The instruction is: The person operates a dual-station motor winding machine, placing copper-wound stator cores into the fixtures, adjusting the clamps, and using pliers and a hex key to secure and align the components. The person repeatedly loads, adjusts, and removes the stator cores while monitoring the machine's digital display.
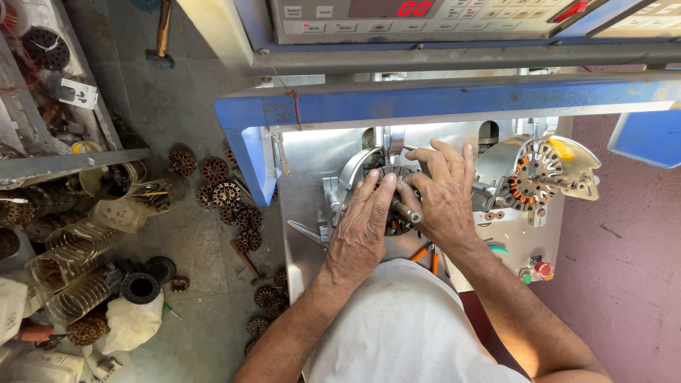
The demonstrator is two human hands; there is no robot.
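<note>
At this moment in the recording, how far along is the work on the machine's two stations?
Done, by the look of it: the round metal stator with copper coils sits on the right station. In hand: both hands, left hand and right hand, rest on the dark round stator core at the middle station beside a steel spindle; no copper shows there. Left: many bare brown cores lie on the floor.

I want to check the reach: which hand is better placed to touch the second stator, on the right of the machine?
Right, probably. The right hand lies beside the second stator; the left hand rests farther away.
</note>
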